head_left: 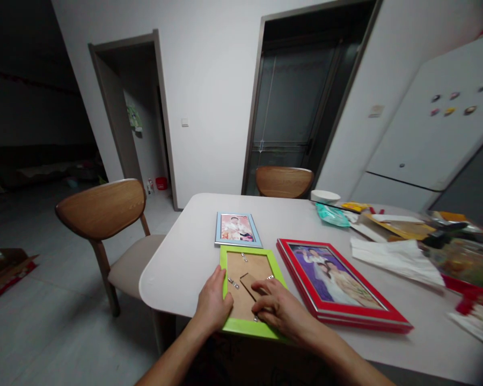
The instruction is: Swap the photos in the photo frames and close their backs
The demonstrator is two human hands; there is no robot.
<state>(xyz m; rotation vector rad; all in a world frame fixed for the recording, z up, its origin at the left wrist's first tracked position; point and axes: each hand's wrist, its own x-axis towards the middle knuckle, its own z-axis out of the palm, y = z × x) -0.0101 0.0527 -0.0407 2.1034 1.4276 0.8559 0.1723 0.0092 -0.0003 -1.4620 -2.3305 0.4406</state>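
A lime-green picture frame [247, 268] lies face down on the white tabletop [185, 257], close to its near edge. Its brown backing board [238, 303] faces up, with a cut-out prop leg [250, 284] lying flat and small metal tabs [233, 282] along the rim. The left hand [214, 303] rests flat and open on the frame's left rail, fingers together, gripping nothing. The right hand [277, 311] lies over the lower right of the board, fingers bent with their tips pressing down, clasping nothing. Just beyond the frame lies a pale blue framed photo [237, 229], and just to its right a larger red framed photo [340, 284], both face up
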